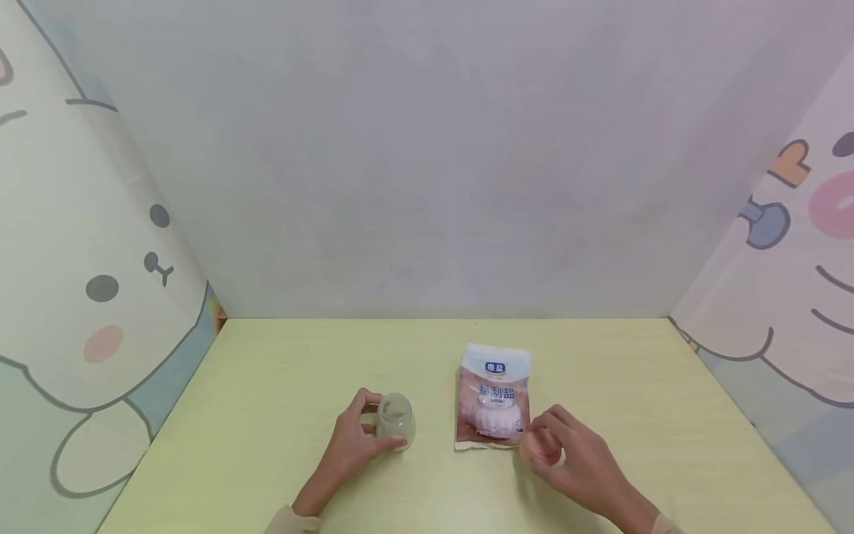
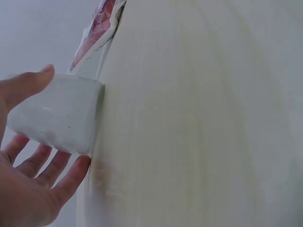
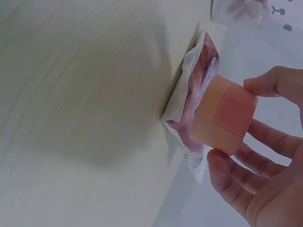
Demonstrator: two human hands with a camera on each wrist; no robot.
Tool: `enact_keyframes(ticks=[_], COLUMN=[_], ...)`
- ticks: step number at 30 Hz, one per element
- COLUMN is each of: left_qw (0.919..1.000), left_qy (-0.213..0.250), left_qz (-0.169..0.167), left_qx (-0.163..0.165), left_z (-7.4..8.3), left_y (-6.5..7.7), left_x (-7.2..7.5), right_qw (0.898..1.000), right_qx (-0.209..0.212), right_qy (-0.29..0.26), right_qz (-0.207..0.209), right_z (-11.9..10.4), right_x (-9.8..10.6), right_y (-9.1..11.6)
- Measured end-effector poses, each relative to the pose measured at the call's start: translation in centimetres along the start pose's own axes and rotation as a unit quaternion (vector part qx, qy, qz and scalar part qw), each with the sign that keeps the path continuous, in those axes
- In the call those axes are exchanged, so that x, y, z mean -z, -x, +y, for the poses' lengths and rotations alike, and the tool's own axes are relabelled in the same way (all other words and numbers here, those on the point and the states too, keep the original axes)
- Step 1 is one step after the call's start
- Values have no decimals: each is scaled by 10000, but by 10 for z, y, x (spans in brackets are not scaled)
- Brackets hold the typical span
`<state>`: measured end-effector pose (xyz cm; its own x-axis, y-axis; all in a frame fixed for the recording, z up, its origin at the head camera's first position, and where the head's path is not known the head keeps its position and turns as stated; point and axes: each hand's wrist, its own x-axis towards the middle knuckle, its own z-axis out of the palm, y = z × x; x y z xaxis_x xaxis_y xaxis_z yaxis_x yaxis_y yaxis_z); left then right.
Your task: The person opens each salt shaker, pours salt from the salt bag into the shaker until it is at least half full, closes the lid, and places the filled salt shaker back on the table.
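Note:
In the head view my left hand (image 1: pixel 360 437) grips a small clear glass jar (image 1: pixel 396 426), which stands upright on the table with its mouth uncovered. The left wrist view shows the thumb on one side of the jar (image 2: pixel 57 113) and the fingertips along the other. To the right, my right hand (image 1: pixel 580 460) holds a short peach-and-pink lid (image 1: pixel 540 447) between thumb and fingers, raised off the table. This lid (image 3: pixel 225 116) overlaps a salt bag (image 3: pixel 189 101) in the right wrist view. The printed salt bag (image 1: pixel 494 397) lies flat between the two hands.
A pale yellow wooden table (image 1: pixel 300 363) carries all of these things. Behind it rises a plain light wall (image 1: pixel 440 163), and cartoon-printed cloths (image 1: pixel 73 200) flank both sides.

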<state>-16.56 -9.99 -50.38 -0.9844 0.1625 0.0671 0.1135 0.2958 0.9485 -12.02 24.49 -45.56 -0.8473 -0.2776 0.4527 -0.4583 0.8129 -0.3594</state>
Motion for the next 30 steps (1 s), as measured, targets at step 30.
enact_keyframes(ticks=[30], left_qw=[10000], left_qy=[-29], left_qz=[39], left_qx=[22], left_z=[2], left_y=[2], left_x=[0], right_qw=[9988], right_qx=[-290], right_qy=[401], right_qz=[-59], right_z=[23], right_x=[3], right_y=[24])
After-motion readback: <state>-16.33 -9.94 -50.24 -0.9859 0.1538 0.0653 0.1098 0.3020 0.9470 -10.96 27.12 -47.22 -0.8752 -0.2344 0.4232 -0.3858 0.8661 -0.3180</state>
